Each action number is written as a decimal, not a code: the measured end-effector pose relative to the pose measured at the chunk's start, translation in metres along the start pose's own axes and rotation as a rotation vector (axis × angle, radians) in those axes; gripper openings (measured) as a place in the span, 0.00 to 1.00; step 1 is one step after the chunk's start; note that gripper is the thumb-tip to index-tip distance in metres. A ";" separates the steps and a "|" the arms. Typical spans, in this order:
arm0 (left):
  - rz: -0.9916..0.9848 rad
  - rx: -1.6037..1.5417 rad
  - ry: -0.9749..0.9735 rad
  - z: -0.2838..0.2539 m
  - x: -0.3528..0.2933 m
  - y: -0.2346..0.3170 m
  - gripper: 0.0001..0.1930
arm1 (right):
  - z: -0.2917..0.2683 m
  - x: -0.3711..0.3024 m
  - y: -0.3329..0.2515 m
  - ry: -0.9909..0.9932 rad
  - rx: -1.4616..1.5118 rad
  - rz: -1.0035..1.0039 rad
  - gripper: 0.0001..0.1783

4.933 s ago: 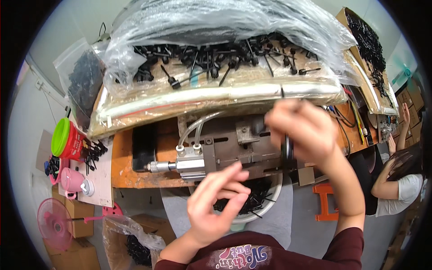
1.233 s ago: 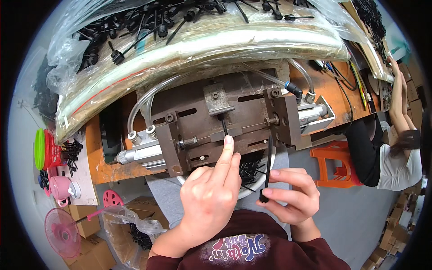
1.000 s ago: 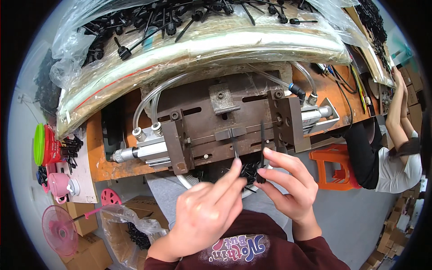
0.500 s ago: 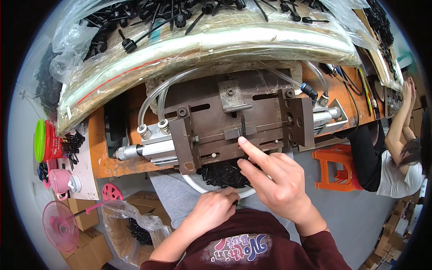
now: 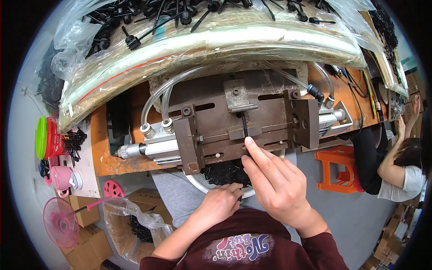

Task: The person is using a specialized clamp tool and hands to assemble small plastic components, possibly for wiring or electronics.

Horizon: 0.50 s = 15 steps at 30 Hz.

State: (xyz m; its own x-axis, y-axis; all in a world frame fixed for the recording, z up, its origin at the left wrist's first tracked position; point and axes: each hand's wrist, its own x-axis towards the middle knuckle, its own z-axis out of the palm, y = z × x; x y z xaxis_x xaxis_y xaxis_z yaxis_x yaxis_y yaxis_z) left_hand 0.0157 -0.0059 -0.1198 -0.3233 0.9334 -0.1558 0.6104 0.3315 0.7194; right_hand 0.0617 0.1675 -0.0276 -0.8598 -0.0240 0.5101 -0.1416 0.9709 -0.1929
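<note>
A thin black rod [image 5: 245, 123] sits near the centre of the frame, running up and down in the gap of a small metal block [image 5: 255, 131], its upper end at the lower edge of a grey metal bracket [image 5: 242, 102]. The right hand [image 5: 280, 188] is right of centre, its fingers stretched out close together, one fingertip at the rod's lower end. The left hand [image 5: 221, 201], at lower centre, has its fingers curled by a white basin [image 5: 193, 181]; whether they pinch anything I cannot tell. Black parts [image 5: 222, 172] fill the basin.

Block and bracket stand on a brown metal plate [image 5: 216, 122], with a silver cylinder [image 5: 163, 150] on its left and another cylinder [image 5: 331, 118] on its right. A clear tube [image 5: 167, 87] curves up from the left one. All this rests on an orange tabletop [image 5: 101, 158].

Across the top, black stemmed pieces [image 5: 185, 17] lie heaped among clear plastic. At left are a red bucket [image 5: 56, 143] with a green rim, a pink cup [image 5: 60, 178] and, lower, a pink fan [image 5: 61, 223]. At right, a co-worker [image 5: 407, 183] sits near an orange stool [image 5: 335, 168].
</note>
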 end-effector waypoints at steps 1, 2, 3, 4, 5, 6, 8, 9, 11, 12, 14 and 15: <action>0.009 0.004 0.017 0.001 -0.001 -0.001 0.12 | -0.001 0.000 0.000 -0.028 0.011 -0.003 0.13; 0.007 0.007 0.020 0.002 -0.001 -0.001 0.12 | -0.002 -0.001 0.000 -0.056 0.021 -0.008 0.14; 0.006 0.009 0.023 0.003 -0.001 -0.001 0.12 | -0.003 -0.001 0.000 -0.084 0.031 -0.012 0.15; 0.004 0.012 0.027 0.003 -0.001 -0.001 0.12 | -0.003 0.001 0.000 -0.083 0.022 -0.003 0.14; 0.004 0.013 0.017 0.004 -0.001 -0.001 0.13 | -0.004 0.002 -0.001 -0.083 0.015 0.009 0.13; 0.002 0.015 0.007 0.004 0.001 -0.002 0.13 | -0.005 0.004 -0.002 -0.083 0.007 0.021 0.12; 0.014 0.019 0.002 0.005 0.002 -0.003 0.13 | -0.007 0.006 -0.001 -0.099 -0.006 0.011 0.12; 0.026 0.021 0.007 0.007 0.002 -0.004 0.13 | -0.008 0.007 -0.001 -0.107 -0.012 0.005 0.12; 0.038 0.022 0.020 0.008 0.002 -0.005 0.13 | -0.011 0.009 -0.001 -0.149 0.007 0.024 0.12; 0.038 0.020 0.027 0.008 0.003 -0.005 0.13 | -0.011 0.010 0.000 -0.170 0.017 0.032 0.12; 0.036 0.023 0.031 0.008 0.003 -0.007 0.12 | -0.013 0.010 0.002 -0.190 0.043 0.053 0.12; 0.033 0.028 0.027 0.010 0.004 -0.009 0.12 | -0.014 0.010 0.002 -0.200 0.055 0.063 0.12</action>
State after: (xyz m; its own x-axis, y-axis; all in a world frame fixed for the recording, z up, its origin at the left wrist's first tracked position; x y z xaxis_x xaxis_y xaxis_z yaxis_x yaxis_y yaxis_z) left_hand 0.0159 -0.0040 -0.1333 -0.3222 0.9398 -0.1137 0.6406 0.3048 0.7048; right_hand 0.0593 0.1728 -0.0112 -0.9473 -0.0157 0.3199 -0.1062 0.9577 -0.2674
